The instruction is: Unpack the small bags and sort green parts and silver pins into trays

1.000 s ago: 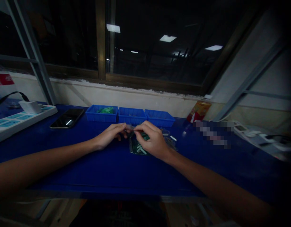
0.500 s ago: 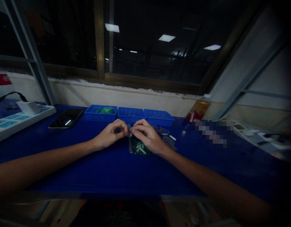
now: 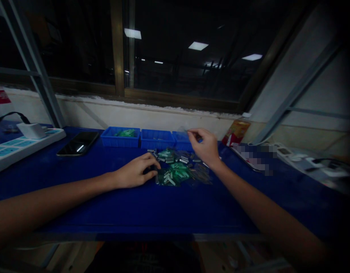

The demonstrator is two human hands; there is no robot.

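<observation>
My right hand [image 3: 204, 146] is raised over the right blue bin [image 3: 182, 145], its thumb and forefinger pinching a small clear plastic bag [image 3: 181, 132]. Low over the blue table, my left hand [image 3: 136, 170] has its fingers curved and apart at the left edge of a pile. Green packets [image 3: 179, 170], small silvery pieces [image 3: 184, 160] and clear bags [image 3: 201, 173] make up that pile. Whether my left fingertips touch a piece is too dark to tell.
Green items lie in the left blue bin [image 3: 120, 141], beside the middle blue bin [image 3: 156, 143]. A phone [image 3: 78, 144] and a white power strip [image 3: 27, 142] are at the left. An orange-red packet [image 3: 236, 132] and cables stand at the right.
My hands have moved apart. The right one has gone up and right with a clear bag; the left has dropped slightly and its fingers have opened. More of the pile shows.
</observation>
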